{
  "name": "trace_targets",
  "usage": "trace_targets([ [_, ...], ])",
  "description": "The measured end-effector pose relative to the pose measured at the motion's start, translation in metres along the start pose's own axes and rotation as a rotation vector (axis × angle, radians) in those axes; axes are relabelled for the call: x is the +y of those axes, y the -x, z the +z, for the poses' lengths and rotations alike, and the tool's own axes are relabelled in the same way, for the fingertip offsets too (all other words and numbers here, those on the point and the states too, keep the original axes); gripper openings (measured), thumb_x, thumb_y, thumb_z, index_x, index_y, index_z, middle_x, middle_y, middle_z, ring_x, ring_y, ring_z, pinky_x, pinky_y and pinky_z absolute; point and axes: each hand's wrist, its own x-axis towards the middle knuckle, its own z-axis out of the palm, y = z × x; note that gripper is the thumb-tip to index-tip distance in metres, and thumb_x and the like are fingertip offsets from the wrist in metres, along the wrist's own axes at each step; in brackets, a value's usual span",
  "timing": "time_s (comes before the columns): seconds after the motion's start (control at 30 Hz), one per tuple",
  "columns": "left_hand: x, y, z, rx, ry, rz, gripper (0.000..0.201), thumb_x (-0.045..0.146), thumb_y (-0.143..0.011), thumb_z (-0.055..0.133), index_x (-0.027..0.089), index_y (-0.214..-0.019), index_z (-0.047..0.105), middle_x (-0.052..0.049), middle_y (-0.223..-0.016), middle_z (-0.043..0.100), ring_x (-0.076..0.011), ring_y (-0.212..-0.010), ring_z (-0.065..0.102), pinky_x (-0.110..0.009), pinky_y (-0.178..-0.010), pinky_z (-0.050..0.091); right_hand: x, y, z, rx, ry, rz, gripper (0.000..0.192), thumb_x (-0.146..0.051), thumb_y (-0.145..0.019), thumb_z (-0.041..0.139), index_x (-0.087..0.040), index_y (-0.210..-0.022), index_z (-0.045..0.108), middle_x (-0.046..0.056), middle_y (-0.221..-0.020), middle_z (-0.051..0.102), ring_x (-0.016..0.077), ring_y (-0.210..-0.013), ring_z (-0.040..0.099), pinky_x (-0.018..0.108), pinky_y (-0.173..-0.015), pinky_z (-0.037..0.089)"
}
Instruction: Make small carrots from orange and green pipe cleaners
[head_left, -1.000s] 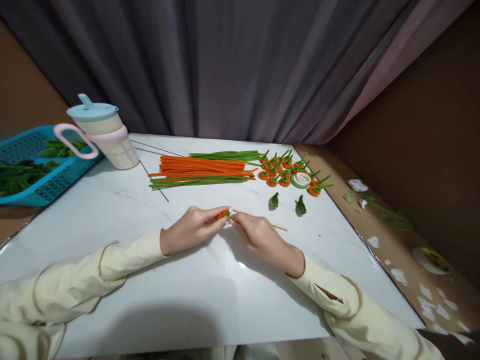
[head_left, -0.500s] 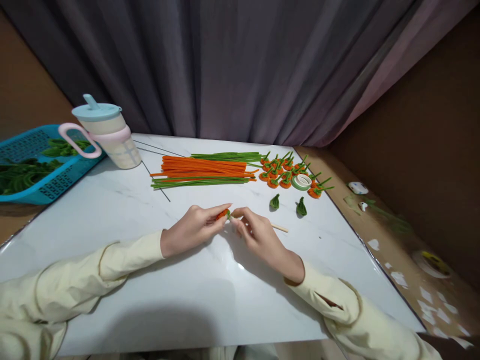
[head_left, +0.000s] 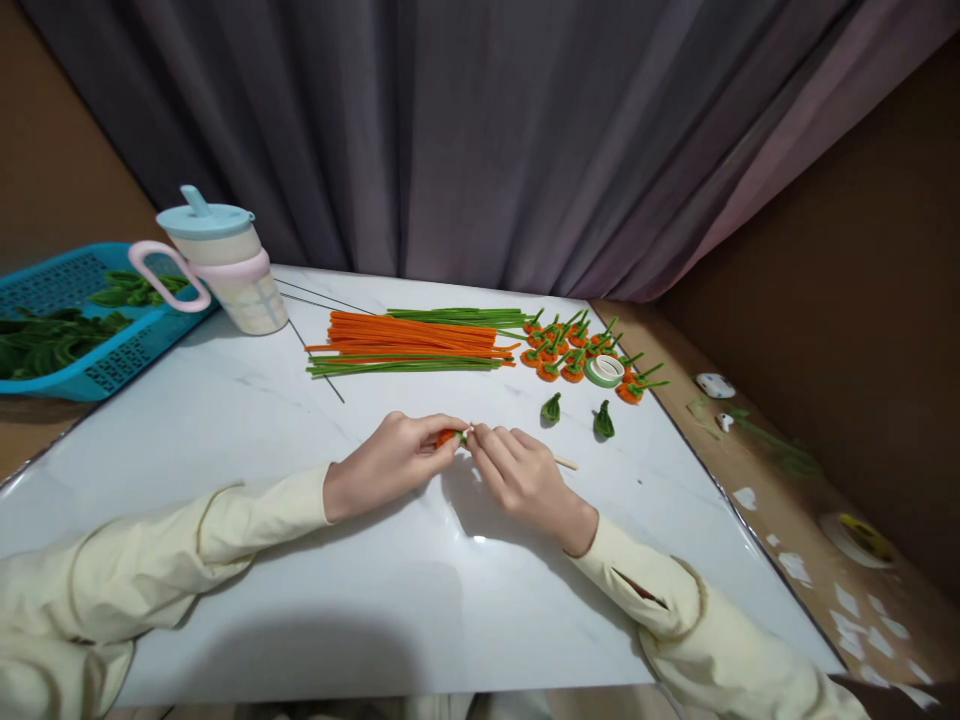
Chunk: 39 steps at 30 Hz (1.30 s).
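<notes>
Pinching a small orange-and-green chenille ornament (head_left: 448, 438) between thumb and fingers of the left hand (head_left: 397, 455), above a white marbled table (head_left: 300, 600). Gripping it right at the fingertips, hiding part of its orange body and pointing its green end toward the right hand (head_left: 517, 475). Unable to read any marking on the yellow-centred roll (head_left: 866, 540) at far right, too blurred. Bunching the right thumb and fingers together at the ornament's green end, just beside the left fingertips; cannot tell whether closed on it or only touching. Covering part of a wooden stick (head_left: 567, 463) with that same hand. Facing, farther back, a bundle of orange chenille stems (head_left: 412, 335) between far green stems (head_left: 457, 316) and near green stems (head_left: 405, 366). Seeing, to their right, a cluster of stemmed orange ornaments (head_left: 572, 373) around a green-and-white ring (head_left: 598, 380). Noting, nearer the right hand, two pointed dark green pieces (head_left: 604, 420), standing apart. Seeing, at left, a blue-lidded tumbler (head_left: 259, 305) beside a blue basket (head_left: 112, 370) of greenery.
</notes>
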Motion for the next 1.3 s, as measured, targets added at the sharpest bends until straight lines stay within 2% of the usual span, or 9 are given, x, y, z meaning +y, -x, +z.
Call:
trace_targets([
  [0.2,-0.003,0.008,0.006,0.041,-0.148,0.190,0.028,0.020,-0.085,0.050,0.019,-0.108,0.066,-0.004,-0.083,0.072,-0.0148,-0.057,0.062,-0.022,-0.056,0.046,-0.007,0.000,0.006,-0.035,-0.546,0.512,0.025,-0.004,-0.080,0.035,-0.015,-0.075,0.057,0.005,-0.068,0.059,0.0145,-0.057,0.051,0.025,-0.052,0.038],
  [0.33,-0.009,0.011,0.009,0.024,-0.249,0.339,0.029,0.020,-0.088,0.049,0.016,-0.113,0.062,-0.013,-0.113,0.067,-0.0219,-0.083,0.070,-0.027,-0.070,0.054,-0.003,-0.008,-0.001,-0.180,-1.075,0.925,0.020,-0.015,-0.079,0.048,-0.017,-0.060,0.054,-0.002,-0.050,0.050,0.0105,-0.046,0.043,0.023,-0.048,0.033],
  [0.47,-0.016,0.011,0.010,0.075,-0.413,0.592,0.030,0.016,-0.090,0.046,0.012,-0.118,0.057,-0.017,-0.117,0.064,-0.0238,-0.098,0.067,-0.028,-0.072,0.058,0.006,-0.009,-0.004,-0.366,-1.635,1.248,0.020,-0.019,-0.076,0.054,-0.014,-0.056,0.056,-0.005,-0.041,0.045,0.0059,-0.036,0.034,0.021,-0.041,0.024],
  [0.6,-0.022,0.009,0.009,0.153,-0.629,0.877,0.036,0.010,-0.091,0.040,0.001,-0.126,0.043,-0.025,-0.113,0.063,-0.0252,-0.099,0.066,-0.028,-0.066,0.060,0.011,-0.005,0.002,-0.494,-2.000,1.316,0.010,-0.017,-0.068,0.058,-0.012,-0.059,0.058,-0.002,-0.048,0.052,0.0030,-0.033,0.030,0.020,-0.037,0.018],
  [0.8,-0.025,0.006,0.006,0.156,-0.690,1.077,0.037,0.005,-0.089,0.036,-0.005,-0.125,0.041,-0.028,-0.108,0.065,-0.0301,-0.116,0.054,-0.034,-0.084,0.057,0.010,-0.004,0.003,-0.553,-2.077,1.257,0.009,-0.018,-0.062,0.058,-0.012,-0.056,0.055,-0.004,-0.045,0.049,0.0012,-0.029,0.024,0.019,-0.036,0.018],
  [0.93,-0.022,0.006,0.005,0.173,-0.547,0.824,0.035,0.012,-0.091,0.040,0.006,-0.125,0.045,-0.022,-0.115,0.064,-0.0229,-0.100,0.066,-0.026,-0.074,0.058,0.010,-0.006,-0.003,-0.362,-1.757,1.164,0.017,-0.026,-0.079,0.058,-0.013,-0.067,0.059,-0.004,-0.048,0.050,0.0057,-0.036,0.038,0.020,-0.040,0.030],
  [1.03,-0.012,0.002,0.001,0.140,-0.295,0.365,0.026,0.019,-0.091,0.043,0.015,-0.113,0.057,-0.006,-0.091,0.073,-0.0106,-0.061,0.066,-0.018,-0.060,0.053,0.009,-0.003,-0.005,-0.138,-1.081,0.765,0.014,-0.027,-0.086,0.055,-0.015,-0.087,0.061,0.004,-0.071,0.063,0.0137,-0.059,0.057,0.025,-0.054,0.044],
  [1.13,-0.001,-0.002,-0.005,0.025,-0.097,0.019,0.022,0.022,-0.086,0.048,0.015,-0.101,0.064,0.004,-0.056,0.058,-0.0071,-0.046,0.048,-0.015,-0.048,0.041,0.007,0.001,-0.003,-0.059,-0.483,0.342,0.016,-0.016,-0.091,0.047,-0.011,-0.102,0.057,0.013,-0.096,0.065,0.0195,-0.079,0.061,0.029,-0.063,0.047],
  [1.3,0.006,-0.005,-0.008,-0.051,0.057,-0.123,0.025,0.026,-0.082,0.049,0.014,-0.095,0.066,0.008,-0.049,0.031,-0.0081,-0.047,0.028,-0.018,-0.045,0.027,0.005,0.004,-0.003,-0.085,-0.079,0.042,0.022,-0.004,-0.091,0.037,-0.005,-0.101,0.056,0.014,-0.090,0.065,0.0197,-0.072,0.059,0.031,-0.058,0.045],
])
